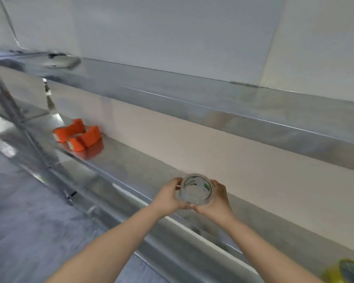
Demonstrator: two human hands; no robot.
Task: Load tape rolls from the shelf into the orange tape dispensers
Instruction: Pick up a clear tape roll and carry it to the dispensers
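Left hand (168, 198), right hand (215, 199) grip one tape roll (194, 189); two orange dispensers (78, 134) on shelf (135, 160)

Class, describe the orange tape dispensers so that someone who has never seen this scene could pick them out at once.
Find the long metal shelf running along the pale wall. Follow its lower level to the far left end, well beyond the person's hands. There, against the wall, sit the orange tape dispensers, the only bright orange things on the bare steel.
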